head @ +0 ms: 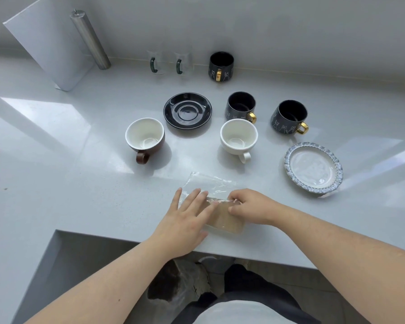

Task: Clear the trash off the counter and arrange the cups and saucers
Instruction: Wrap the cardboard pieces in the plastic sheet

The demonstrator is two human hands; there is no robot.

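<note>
A clear plastic wrapper (208, 182) with a beige piece inside lies near the counter's front edge. My left hand (187, 220) rests flat on it, fingers spread. My right hand (248, 206) pinches the wrapper's crinkled middle. Behind stand a brown cup with white inside (145, 136), a white cup (239, 136), a black saucer (187, 110), and three black cups with gold handles (241, 106) (289, 116) (221, 65). A blue-rimmed white saucer (313, 168) sits at the right.
Two clear glass mugs with green handles (158, 63) (184, 64) stand by the back wall. A steel cylinder (90, 38) and a white board (49, 45) lean at the back left. Below the counter edge is a bin with a plastic bag (180, 281).
</note>
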